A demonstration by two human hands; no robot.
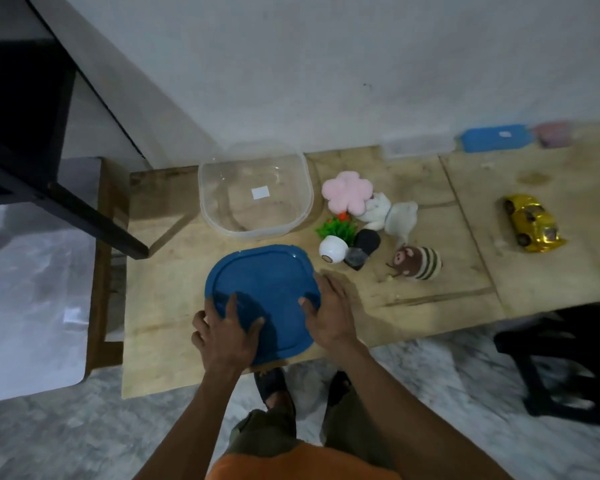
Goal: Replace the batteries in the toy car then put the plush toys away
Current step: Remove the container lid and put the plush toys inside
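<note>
The left hand (226,332) lies on the near left part of the blue lid (262,299). Its fingers are spread and its thumb lies flat on top, while some fingers bend over the lid's left edge, so it holds the lid there. The right hand (328,315) holds the lid's right edge, with the thumb on top and the other fingers down the side. The lid lies flat on the wooden table (430,296), near the front edge.

Just behind the lid stands a clear plastic box (255,199) with nothing in it but a small white sticker on the bottom.

To the right of the box is a little pile of toys. There is a pink flower plush (347,195), and touching it a white plush animal (390,211). In front of these lies a small white pot with green plastic leaves (333,239), tipped on its side, and next to it a dark small thing (362,249) that I cannot make out. A brown plush with a striped body (418,263) lies a bit further right.

The shiny gold toy car (530,223) sits on the table well apart from the plush toys, far to the right.

At the back by the wall is another blue lid (494,137). A black stool (561,362) stands on the floor at the right.
</note>
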